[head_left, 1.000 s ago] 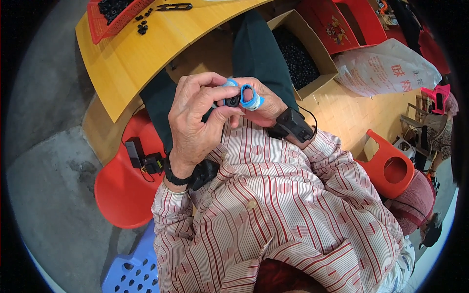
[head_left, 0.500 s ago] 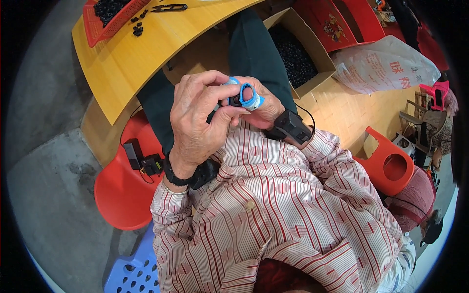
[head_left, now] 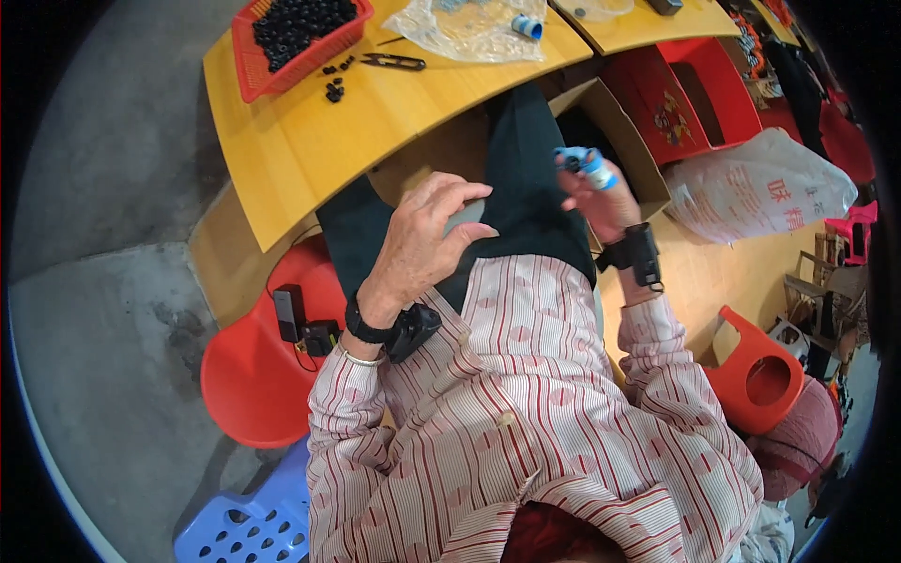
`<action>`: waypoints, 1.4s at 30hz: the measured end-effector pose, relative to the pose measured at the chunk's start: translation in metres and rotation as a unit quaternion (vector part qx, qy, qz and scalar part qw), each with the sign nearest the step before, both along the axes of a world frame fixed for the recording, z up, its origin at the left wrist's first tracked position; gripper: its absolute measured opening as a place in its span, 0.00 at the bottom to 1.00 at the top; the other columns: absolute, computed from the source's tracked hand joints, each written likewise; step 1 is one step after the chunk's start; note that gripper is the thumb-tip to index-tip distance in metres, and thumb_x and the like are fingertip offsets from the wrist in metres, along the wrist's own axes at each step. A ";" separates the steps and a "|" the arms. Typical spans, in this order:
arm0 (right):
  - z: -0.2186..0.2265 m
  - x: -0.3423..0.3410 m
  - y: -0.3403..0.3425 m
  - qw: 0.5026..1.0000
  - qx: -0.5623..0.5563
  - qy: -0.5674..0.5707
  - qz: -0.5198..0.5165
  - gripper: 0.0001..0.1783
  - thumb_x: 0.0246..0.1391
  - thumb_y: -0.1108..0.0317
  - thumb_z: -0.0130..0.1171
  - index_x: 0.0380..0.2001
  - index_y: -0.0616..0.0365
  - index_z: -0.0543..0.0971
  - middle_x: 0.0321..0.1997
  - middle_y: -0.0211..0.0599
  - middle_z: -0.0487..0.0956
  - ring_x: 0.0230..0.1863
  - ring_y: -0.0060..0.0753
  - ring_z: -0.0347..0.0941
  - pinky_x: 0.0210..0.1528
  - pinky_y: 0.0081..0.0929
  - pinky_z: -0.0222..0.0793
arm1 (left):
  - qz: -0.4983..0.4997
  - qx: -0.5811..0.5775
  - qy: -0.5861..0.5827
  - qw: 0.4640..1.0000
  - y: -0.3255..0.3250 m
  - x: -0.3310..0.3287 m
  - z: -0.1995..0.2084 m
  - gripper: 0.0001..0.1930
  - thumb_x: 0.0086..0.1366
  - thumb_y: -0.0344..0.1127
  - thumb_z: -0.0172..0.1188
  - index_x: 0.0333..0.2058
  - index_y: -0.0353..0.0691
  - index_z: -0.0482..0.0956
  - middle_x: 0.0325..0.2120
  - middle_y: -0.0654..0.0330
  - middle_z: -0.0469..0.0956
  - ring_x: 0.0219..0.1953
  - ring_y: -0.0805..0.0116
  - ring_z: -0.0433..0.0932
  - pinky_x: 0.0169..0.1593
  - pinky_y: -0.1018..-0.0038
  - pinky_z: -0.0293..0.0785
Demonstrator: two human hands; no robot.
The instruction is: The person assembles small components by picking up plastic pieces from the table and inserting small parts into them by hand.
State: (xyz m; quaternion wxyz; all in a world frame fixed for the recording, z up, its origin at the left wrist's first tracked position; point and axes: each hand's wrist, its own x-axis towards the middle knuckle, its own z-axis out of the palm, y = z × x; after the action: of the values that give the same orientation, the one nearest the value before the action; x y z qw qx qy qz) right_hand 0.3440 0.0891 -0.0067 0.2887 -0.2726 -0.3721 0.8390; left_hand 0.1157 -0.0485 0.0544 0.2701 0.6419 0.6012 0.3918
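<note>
In front of my lap, my left hand (head_left: 427, 236) is open, its thumb and fingers apart. A greyish patch shows in the gap between them; I cannot tell what it is. My right hand (head_left: 605, 205) is farther right, by the near edge of a cardboard box (head_left: 646, 178). Blue wraps (head_left: 593, 169) cover its thumb and a finger, which pinch a small black part (head_left: 572, 163), partly hidden and slightly blurred. Dark shade fills the visible inside of the box.
On the yellow table (head_left: 310, 141) are a red basket (head_left: 305, 68) of black parts, several loose pieces (head_left: 334, 91), thread snips (head_left: 394, 62) and a clear plastic bag (head_left: 469, 38) with a blue roll (head_left: 526, 26). A red chair (head_left: 253, 375) stands left; a white sack (head_left: 760, 192) lies right.
My hands have come apart. The right one has moved right toward the cardboard box with the black part; the left has let go and opened. More of the table has come into view.
</note>
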 end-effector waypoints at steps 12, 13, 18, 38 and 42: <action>-0.074 0.100 0.054 0.938 -0.017 -0.236 -0.252 0.29 0.53 0.77 0.45 0.60 0.55 0.57 0.49 0.51 0.74 0.38 0.25 0.75 0.39 0.26 0.76 | 0.127 -0.057 -0.046 0.989 0.017 -0.085 -0.020 0.10 0.55 0.30 0.61 0.37 0.36 0.79 0.30 0.60 0.77 0.30 0.74 0.75 0.36 0.79 0.71; -0.076 0.097 0.052 0.933 -0.010 -0.235 -0.272 0.27 0.55 0.75 0.47 0.59 0.55 0.60 0.46 0.46 0.76 0.35 0.23 0.75 0.37 0.23 0.76 | 0.140 -0.065 -0.063 0.986 0.019 -0.091 -0.019 0.09 0.57 0.31 0.60 0.36 0.36 0.80 0.30 0.62 0.79 0.30 0.78 0.75 0.36 0.81 0.71; -0.072 0.073 0.039 0.942 0.012 -0.220 -0.255 0.21 0.57 0.70 0.51 0.54 0.55 0.67 0.42 0.35 0.77 0.32 0.16 0.72 0.34 0.18 0.76 | 0.182 -0.057 -0.040 0.981 0.037 -0.126 -0.018 0.08 0.58 0.32 0.60 0.35 0.35 0.80 0.27 0.63 0.80 0.29 0.78 0.76 0.35 0.82 0.72; -0.008 -0.051 0.009 0.937 0.181 -0.299 -0.005 0.12 0.57 0.63 0.55 0.41 0.57 0.76 0.29 0.23 0.76 0.29 0.13 0.70 0.28 0.12 0.67 | 0.245 -0.053 0.095 0.963 0.153 -0.242 0.001 0.09 0.57 0.36 0.60 0.33 0.37 0.80 0.25 0.59 0.80 0.28 0.71 0.78 0.33 0.76 0.72; -0.019 -0.072 0.016 0.900 0.281 -0.323 0.080 0.10 0.55 0.68 0.55 0.38 0.62 0.77 0.29 0.31 0.77 0.30 0.22 0.73 0.33 0.20 0.69 | 0.194 -0.109 0.156 0.962 0.178 -0.263 -0.016 0.10 0.57 0.34 0.59 0.37 0.40 0.79 0.25 0.54 0.78 0.30 0.61 0.77 0.36 0.69 0.72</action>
State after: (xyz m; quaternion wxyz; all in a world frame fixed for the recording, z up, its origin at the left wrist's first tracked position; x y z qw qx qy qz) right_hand 0.2718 0.1046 -0.0258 0.1496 -0.4055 -0.6859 0.5854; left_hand -0.1469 0.1292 0.0388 0.1597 0.5325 0.7881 0.2642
